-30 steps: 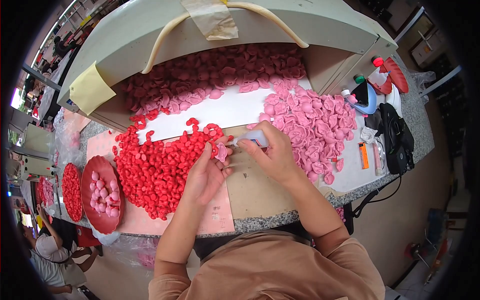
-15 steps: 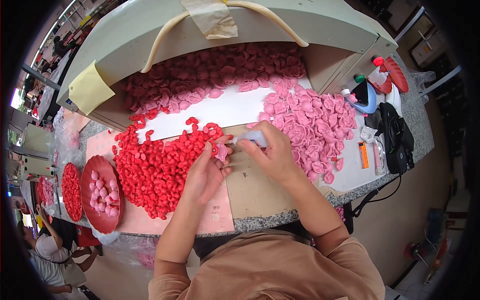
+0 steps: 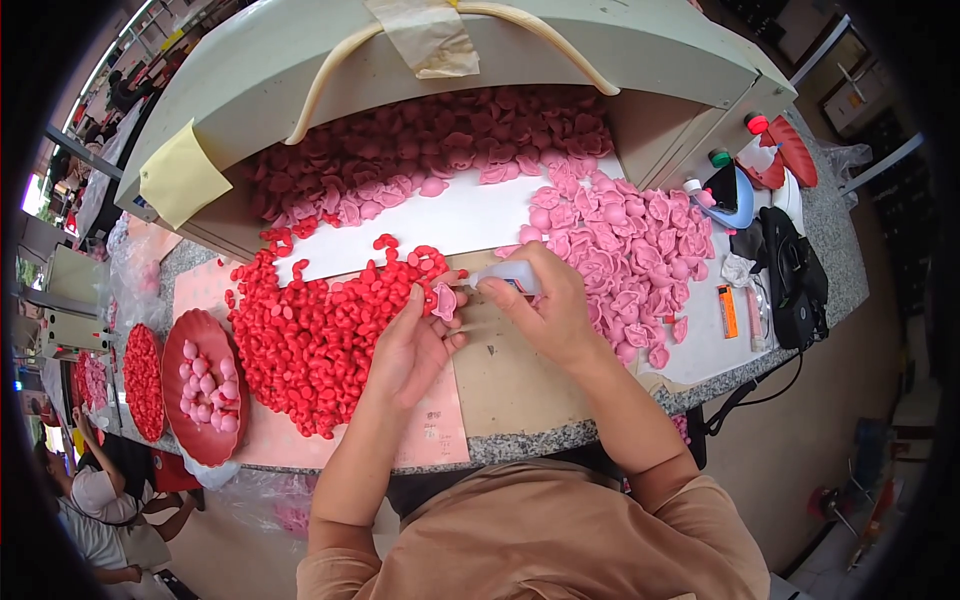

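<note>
Between the thumb and fingers of my left hand [image 3: 408, 355] is a small pink petal-shaped piece [image 3: 444, 302], held above the bench. My right hand [image 3: 560, 315] grips a small whitish squeeze bottle [image 3: 514, 274]; its narrow tip points left at the pink piece, a little apart from it as far as I can see. Left of my left hand spreads a big heap of small glossy red pieces [image 3: 305, 350]. Beyond my right hand lies a pile of pink petal-shaped pieces [image 3: 625, 255], some cupped, some rounded.
A grey hood-like cabinet [image 3: 690, 62] stands over more pink pieces [image 3: 430, 150] at the back. At left are a red scalloped dish [image 3: 208, 450] of pink balls and a dish of red pieces [image 3: 143, 385]. An orange lighter-like object [image 3: 727, 311] and a black bag [image 3: 798, 270] lie right.
My right hand and the squeeze bottle have shifted very slightly right, widening the small gap to the pink piece. My left hand has hardly moved.
</note>
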Tool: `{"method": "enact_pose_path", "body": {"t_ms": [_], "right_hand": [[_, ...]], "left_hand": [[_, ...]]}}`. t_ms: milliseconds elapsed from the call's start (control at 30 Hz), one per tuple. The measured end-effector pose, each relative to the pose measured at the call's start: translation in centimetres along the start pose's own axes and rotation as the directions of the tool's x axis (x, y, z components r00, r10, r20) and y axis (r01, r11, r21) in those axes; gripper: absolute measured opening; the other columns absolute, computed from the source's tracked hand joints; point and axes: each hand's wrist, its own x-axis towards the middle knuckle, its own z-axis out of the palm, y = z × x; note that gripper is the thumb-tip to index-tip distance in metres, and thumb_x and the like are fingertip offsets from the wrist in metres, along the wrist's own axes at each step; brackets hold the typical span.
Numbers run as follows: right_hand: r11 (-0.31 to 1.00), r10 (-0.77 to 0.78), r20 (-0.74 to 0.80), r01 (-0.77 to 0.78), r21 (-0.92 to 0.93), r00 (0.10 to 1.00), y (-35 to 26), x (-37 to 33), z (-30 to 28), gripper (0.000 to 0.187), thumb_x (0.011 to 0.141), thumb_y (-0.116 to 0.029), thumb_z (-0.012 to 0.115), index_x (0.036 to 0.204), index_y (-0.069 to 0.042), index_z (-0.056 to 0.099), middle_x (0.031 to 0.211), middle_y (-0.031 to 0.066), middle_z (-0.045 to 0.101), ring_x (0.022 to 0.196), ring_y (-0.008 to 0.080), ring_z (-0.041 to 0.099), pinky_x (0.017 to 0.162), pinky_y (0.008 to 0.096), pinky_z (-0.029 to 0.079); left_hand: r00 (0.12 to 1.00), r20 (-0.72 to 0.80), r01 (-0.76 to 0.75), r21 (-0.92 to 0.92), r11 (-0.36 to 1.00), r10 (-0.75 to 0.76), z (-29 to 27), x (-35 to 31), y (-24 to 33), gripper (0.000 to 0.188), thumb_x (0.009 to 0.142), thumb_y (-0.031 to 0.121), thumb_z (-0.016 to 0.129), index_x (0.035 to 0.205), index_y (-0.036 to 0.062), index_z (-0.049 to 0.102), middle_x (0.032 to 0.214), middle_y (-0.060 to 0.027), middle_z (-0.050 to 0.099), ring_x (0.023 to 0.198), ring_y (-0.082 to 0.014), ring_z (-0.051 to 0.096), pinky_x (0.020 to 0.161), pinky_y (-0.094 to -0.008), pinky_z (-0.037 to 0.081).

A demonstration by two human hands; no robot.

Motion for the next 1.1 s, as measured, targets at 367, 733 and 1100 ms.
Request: {"method": "enact_pose_path", "body": {"t_ms": [367, 733, 1100], "right_hand": [[0.999, -0.034, -0.002, 0.034, -0.02, 0.999, -0.01, -0.1, 0.15, 0.022, 0.082, -0.021, 0.069, 0.085, -0.003, 0.057, 0.068, 0.0051, 0.054, 0.057, 0.0138, 0.052, 0.052, 0.0279, 0.041], [0.998, -0.066, -0.034, 0.066, 0.002, 0.997, -0.24, -0.06, 0.21, 0.022, 0.082, -0.021, 0.069, 0.084, -0.003, 0.057, 0.068, 0.0055, 0.054, 0.058, 0.0144, 0.053, 0.053, 0.0281, 0.042], [0.998, -0.058, -0.019, 0.058, -0.017, 0.998, -0.07, -0.14, 0.35, 0.021, 0.081, -0.02, 0.07, 0.085, -0.003, 0.058, 0.069, 0.006, 0.054, 0.058, 0.0151, 0.053, 0.053, 0.0283, 0.042]], "left_hand": [[1.0, 0.009, -0.009, 0.022, 1.0, 0.009, 0.07, 0.0, -0.09, 0.051, 0.098, 0.04, 0.041, 0.132, 0.0029, 0.042, 0.106, -0.0035, 0.058, 0.083, -0.009, 0.052, 0.076, -0.0277, 0.044], [0.999, -0.021, -0.024, 0.015, 1.0, 0.024, 0.06, -0.04, -0.03, 0.046, 0.098, 0.04, 0.04, 0.127, 0.005, 0.047, 0.108, -0.0041, 0.059, 0.084, -0.0096, 0.052, 0.077, -0.0285, 0.044], [0.999, -0.034, -0.016, 0.025, 1.0, 0.017, 0.16, -0.07, -0.01, 0.046, 0.098, 0.04, 0.04, 0.128, 0.0056, 0.047, 0.108, -0.0036, 0.059, 0.084, -0.0093, 0.052, 0.077, -0.0288, 0.044]]}}
